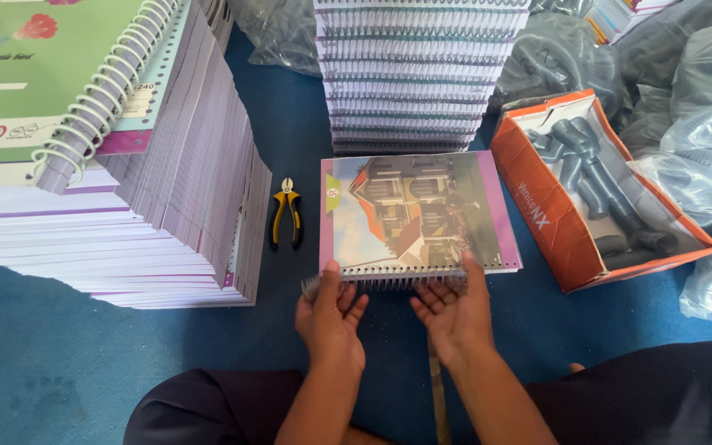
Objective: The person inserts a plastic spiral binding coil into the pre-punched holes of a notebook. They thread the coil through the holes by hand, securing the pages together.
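Left hand [330, 317]: fingers half-curled, thumb pressing on the near edge of the notebook [419, 213]; fingertips cup the wire spiral binding [385, 281] from below.
Right hand [453, 313]: same posture, thumb on the cover edge, fingers loosely bent under the coil. Neither hand clenched; both lightly pinch coil and edge.
Notebook: flat on the blue floor mat [59, 371], directly ahead of the fingertips, cover with a house picture facing up.
Pliers [286, 214]: yellow-handled, beyond and left of the left fingers, apart from the notebook.
Bound stack [422, 74]: straight ahead, past the notebook's far edge.
Loose-page stacks [166, 181]: far left of the left hand.
Orange box [595, 189]: right of the right hand, grey rolls inside.
Risk (judgement): uneven thumb pressure could let the coil skip holes or slip sideways; wire ends might snag fingertips.
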